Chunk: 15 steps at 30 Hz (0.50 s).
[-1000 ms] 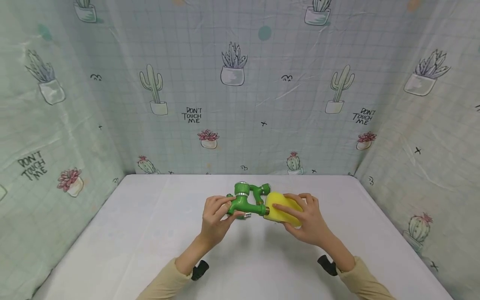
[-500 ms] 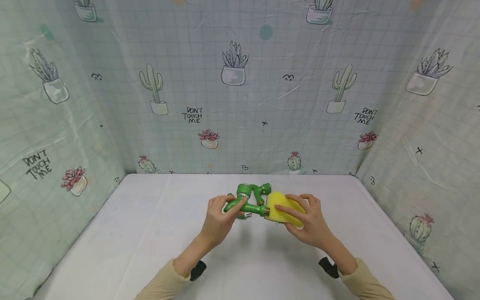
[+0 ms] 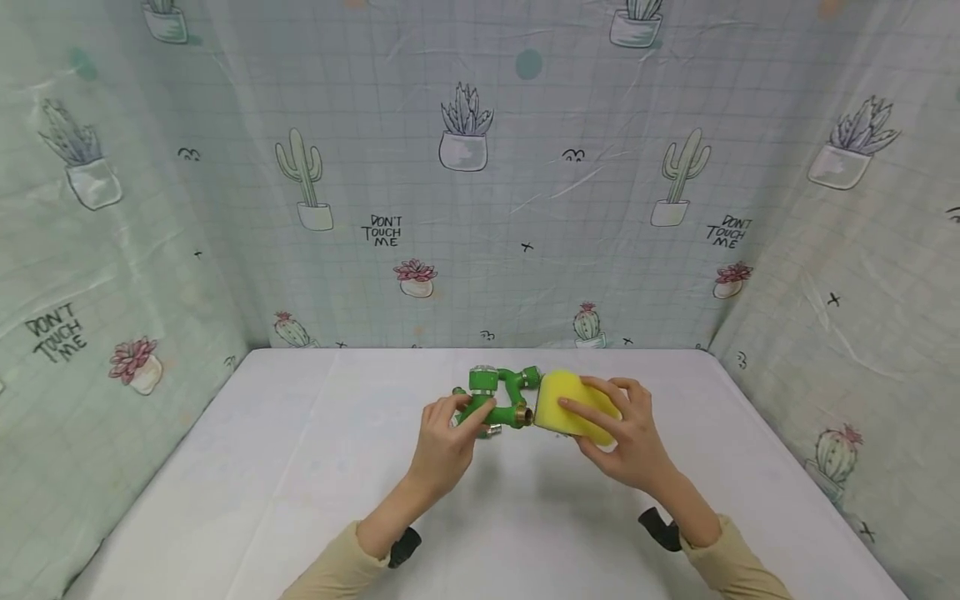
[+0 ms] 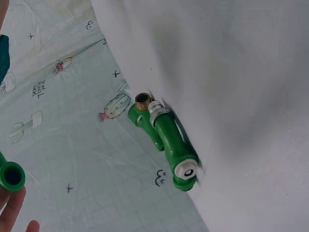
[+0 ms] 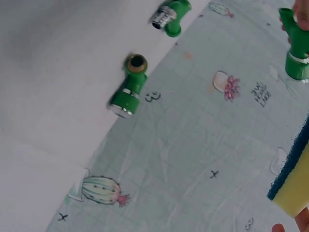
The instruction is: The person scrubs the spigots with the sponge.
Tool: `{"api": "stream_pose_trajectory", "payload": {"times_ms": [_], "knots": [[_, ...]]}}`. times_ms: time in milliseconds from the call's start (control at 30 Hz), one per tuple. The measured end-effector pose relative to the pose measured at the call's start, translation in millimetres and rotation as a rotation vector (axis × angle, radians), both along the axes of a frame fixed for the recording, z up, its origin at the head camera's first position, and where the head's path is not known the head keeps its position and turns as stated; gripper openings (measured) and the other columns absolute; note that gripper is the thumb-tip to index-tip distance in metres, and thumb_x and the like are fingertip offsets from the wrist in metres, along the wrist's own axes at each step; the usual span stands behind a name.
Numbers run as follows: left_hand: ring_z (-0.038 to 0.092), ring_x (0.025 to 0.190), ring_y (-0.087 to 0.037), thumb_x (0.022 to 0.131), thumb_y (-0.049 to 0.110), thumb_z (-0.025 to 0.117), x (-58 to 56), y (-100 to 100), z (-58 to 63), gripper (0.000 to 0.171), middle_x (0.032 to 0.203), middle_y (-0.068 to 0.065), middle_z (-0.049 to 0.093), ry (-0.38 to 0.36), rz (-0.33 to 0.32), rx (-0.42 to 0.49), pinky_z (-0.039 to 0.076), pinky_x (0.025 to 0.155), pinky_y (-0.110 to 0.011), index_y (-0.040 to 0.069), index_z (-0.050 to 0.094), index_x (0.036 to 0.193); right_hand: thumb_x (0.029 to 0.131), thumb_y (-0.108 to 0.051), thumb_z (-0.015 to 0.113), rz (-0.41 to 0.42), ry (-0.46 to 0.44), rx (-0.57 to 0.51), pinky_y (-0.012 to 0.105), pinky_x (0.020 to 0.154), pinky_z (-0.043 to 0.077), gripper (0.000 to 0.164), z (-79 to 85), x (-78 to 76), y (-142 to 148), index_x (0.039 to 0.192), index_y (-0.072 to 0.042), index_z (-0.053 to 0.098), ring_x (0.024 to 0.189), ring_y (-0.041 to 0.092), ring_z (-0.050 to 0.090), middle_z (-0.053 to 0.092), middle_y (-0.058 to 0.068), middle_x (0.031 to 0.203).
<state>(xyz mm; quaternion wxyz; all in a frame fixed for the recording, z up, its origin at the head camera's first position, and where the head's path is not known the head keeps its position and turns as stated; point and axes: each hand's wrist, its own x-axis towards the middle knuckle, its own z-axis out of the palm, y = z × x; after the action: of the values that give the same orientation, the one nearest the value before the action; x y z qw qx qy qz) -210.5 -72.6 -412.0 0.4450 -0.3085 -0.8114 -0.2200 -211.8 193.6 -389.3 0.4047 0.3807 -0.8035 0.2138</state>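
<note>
In the head view my left hand (image 3: pixel 442 446) pinches a green faucet (image 3: pixel 501 415) by its body, above the table. The faucet's brass threaded end points right and slightly toward me; its spout lies partly behind my fingers. My right hand (image 3: pixel 633 437) grips a yellow sponge (image 3: pixel 558 398), its fingers spread over the yellow face. The sponge's left edge is just right of the brass end. A dark blue scouring layer (image 5: pixel 292 159) backs the sponge in the right wrist view, and the held faucet (image 5: pixel 298 60) enters at the upper right.
Behind the held faucet, two more green faucets lie on the white table: one with a brass inlet (image 5: pixel 130 87), one with a silver nozzle (image 5: pixel 174 19). The table's far edge meets a cactus-print cloth (image 3: pixel 480 250), which also rises at both sides.
The sponge has moved slightly right and up, off the faucet's brass end it overlapped earlier. The faucet has turned, so its threaded opening now faces more toward me.
</note>
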Motion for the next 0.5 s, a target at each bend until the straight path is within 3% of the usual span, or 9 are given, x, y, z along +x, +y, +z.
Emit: {"api": "stream_pose_trajectory", "payload": {"times_ms": [167,500], "knots": [[0.059,0.076,-0.018,0.069,0.014,0.073,0.1,1.8,-3.5,0.037,0.09,-0.01,0.059,0.012,0.035,0.037,0.035,0.071,-0.037,0.02,0.065,0.105,0.087,-0.043,0.046,0.044,0.022,-0.045,0.051,0.079,0.024,0.035,6.2,4.5,0.0,0.11,-0.024,0.063,0.096,0.032,0.038,0.052,0.014,0.119],[0.06,0.078,-0.018,0.069,0.012,0.074,3.0,9.0,-8.0,0.036,0.091,-0.009,0.057,0.004,0.076,-0.018,0.035,0.075,-0.043,0.022,0.066,0.103,0.087,-0.044,0.045,0.079,0.016,0.014,0.049,0.08,0.027,0.035,-0.5,12.8,-17.9,0.113,-0.027,0.061,0.1,0.03,0.037,0.05,0.013,0.121]]}}
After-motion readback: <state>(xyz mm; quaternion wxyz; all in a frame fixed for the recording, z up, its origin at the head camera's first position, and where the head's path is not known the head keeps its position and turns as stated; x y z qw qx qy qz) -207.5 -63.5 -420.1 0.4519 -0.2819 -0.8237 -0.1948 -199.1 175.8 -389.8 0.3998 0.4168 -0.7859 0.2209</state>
